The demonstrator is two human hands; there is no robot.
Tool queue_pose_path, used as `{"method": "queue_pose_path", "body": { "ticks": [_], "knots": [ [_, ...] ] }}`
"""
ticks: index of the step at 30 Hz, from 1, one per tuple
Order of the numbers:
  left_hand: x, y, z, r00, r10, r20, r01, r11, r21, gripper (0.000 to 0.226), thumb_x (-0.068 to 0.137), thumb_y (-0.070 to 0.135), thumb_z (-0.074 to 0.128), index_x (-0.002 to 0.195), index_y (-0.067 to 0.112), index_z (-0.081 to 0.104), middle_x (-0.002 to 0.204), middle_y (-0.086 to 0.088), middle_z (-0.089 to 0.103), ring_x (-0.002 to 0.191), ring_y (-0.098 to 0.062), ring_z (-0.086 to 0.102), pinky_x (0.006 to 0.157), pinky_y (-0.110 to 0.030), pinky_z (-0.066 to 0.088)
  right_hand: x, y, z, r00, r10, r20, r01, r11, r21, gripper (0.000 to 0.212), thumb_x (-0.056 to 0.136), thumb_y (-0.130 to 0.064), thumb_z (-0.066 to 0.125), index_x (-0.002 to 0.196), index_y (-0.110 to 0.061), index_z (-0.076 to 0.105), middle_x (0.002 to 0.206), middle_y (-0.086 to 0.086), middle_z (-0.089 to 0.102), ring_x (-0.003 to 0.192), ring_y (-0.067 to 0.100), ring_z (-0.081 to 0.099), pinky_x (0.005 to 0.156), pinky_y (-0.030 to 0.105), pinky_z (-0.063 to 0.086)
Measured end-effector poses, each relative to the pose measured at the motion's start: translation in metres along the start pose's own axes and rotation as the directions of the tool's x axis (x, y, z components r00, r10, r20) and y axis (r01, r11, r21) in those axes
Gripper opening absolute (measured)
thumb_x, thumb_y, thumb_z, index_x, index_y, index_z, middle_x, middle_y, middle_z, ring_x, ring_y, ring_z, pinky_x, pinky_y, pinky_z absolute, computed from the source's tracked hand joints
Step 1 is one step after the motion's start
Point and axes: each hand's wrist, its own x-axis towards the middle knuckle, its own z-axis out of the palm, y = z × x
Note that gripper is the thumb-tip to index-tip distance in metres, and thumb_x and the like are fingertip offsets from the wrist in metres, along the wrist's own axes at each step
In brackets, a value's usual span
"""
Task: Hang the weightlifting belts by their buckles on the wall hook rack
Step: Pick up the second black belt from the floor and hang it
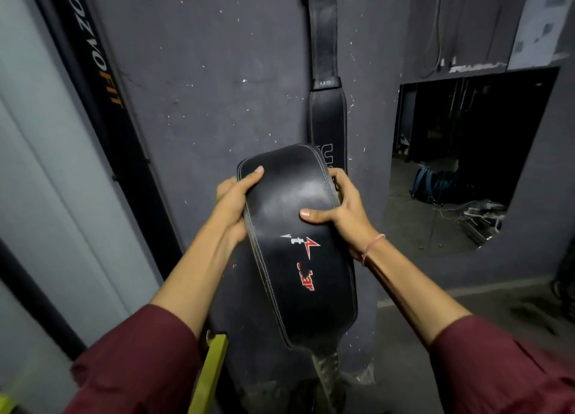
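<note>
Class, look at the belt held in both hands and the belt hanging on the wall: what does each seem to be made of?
Held belt: seemingly black leather or leather-like, smooth with a dull sheen, pale stitching along the edges. Hanging belt: likely similar, matte black, edge-stitched, two metal-looking rivets near the top.

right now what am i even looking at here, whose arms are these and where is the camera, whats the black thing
There is one picture, taken by a wide-angle camera worn on a person's head, looking forward and down, so the arms are that person's own. No machine is involved. The left hand and right hand grip the two edges of a wide black weightlifting belt with a red and white logo, thumbs pressed on its face. Its buckle is not visible. Behind it, a second black belt already hangs down the dark grey wall; whatever holds it up is cut off at the top. To the right is an opening in the wall onto a dim room.
</note>
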Motion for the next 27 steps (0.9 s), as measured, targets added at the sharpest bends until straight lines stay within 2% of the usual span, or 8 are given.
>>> {"method": "queue_pose_path", "body": {
  "ticks": [2,5,10,14,20,23,25,27],
  "knots": [
    [-0.001,-0.001,0.009,0.994,0.109,0.007,-0.109,0.994,0.009,0.027,0.09,0.008,0.069,0.114,-0.005,0.066,0.101,-0.022,0.073,0.088,-0.032,0.073,0.077,-0.044,0.062,0.008,-0.007,-0.003,1.0,0.015,-0.022,-0.015,0.999,-0.04,0.059,0.064,0.006,0.084,0.11,-0.009,0.051,0.095,0.001,0.072,0.089,0.019,0.069,0.086,0.045,0.058],
    [-0.005,-0.014,0.02,0.979,0.203,0.031,-0.204,0.979,0.02,0.02,0.089,0.001,0.067,0.108,0.0,0.066,0.099,-0.021,0.072,0.088,-0.032,0.071,0.084,-0.048,0.06,0.027,-0.023,-0.004,0.996,0.053,-0.076,-0.055,0.998,-0.025,0.055,0.067,-0.006,0.086,0.111,-0.008,0.053,0.107,0.012,0.07,0.097,0.024,0.07,0.089,0.047,0.057],
    [-0.008,-0.019,0.022,0.937,0.346,-0.038,-0.345,0.938,0.029,0.011,0.085,-0.002,0.069,0.092,0.006,0.07,0.092,-0.017,0.069,0.09,-0.031,0.065,0.093,-0.056,0.053,0.003,-0.001,-0.011,1.0,0.008,-0.003,-0.008,1.0,0.024,0.061,0.063,0.013,0.082,0.118,-0.001,0.058,0.111,0.013,0.072,0.1,0.024,0.07,0.086,0.036,0.058],
    [-0.016,-0.019,0.02,0.924,0.382,-0.012,-0.381,0.923,0.06,0.012,0.085,-0.005,0.068,0.088,0.006,0.07,0.086,-0.012,0.071,0.085,-0.027,0.067,0.084,-0.043,0.055,-0.035,0.038,-0.013,0.993,0.119,-0.007,-0.119,0.993,0.009,0.047,0.063,0.009,0.084,0.103,-0.008,0.067,0.099,0.005,0.077,0.096,0.025,0.071,0.079,0.028,0.058],
    [-0.023,-0.019,0.02,0.916,0.392,0.08,-0.395,0.918,0.027,0.012,0.086,-0.002,0.068,0.096,0.004,0.07,0.09,-0.014,0.074,0.088,-0.032,0.069,0.086,-0.048,0.056,0.011,-0.016,-0.002,0.995,-0.005,-0.099,0.021,0.988,0.155,0.035,0.073,0.005,0.077,0.106,0.004,0.063,0.1,0.017,0.073,0.09,0.028,0.071,0.082,0.04,0.059],
    [-0.033,-0.019,0.021,0.953,0.3,0.034,-0.301,0.952,0.053,0.025,0.089,0.019,0.072,0.106,0.001,0.071,0.099,-0.019,0.076,0.094,-0.033,0.073,0.086,-0.047,0.06,0.02,-0.026,0.001,0.993,-0.06,-0.105,0.076,0.986,0.147,0.03,0.078,0.001,0.074,0.105,0.006,0.062,0.093,0.016,0.069,0.085,0.028,0.067,0.082,0.045,0.055],
    [-0.034,-0.014,0.019,0.995,0.1,0.002,-0.1,0.99,0.096,0.043,0.088,0.039,0.071,0.114,0.004,0.071,0.106,-0.02,0.075,0.095,-0.032,0.074,0.084,-0.045,0.061,0.016,-0.024,0.003,0.992,-0.085,-0.09,0.097,0.987,0.132,0.029,0.076,0.004,0.073,0.104,0.003,0.063,0.091,0.014,0.069,0.083,0.027,0.066,0.08,0.044,0.056],
    [-0.031,0.001,0.014,0.991,-0.109,0.081,0.097,0.986,0.138,0.048,0.087,0.046,0.067,0.116,0.008,0.072,0.111,-0.02,0.074,0.096,-0.032,0.074,0.087,-0.045,0.06,0.012,-0.023,0.006,0.992,-0.11,-0.067,0.117,0.986,0.122,0.032,0.075,0.006,0.073,0.105,0.003,0.061,0.091,0.011,0.068,0.084,0.025,0.066,0.08,0.044,0.056]
  ]
}}
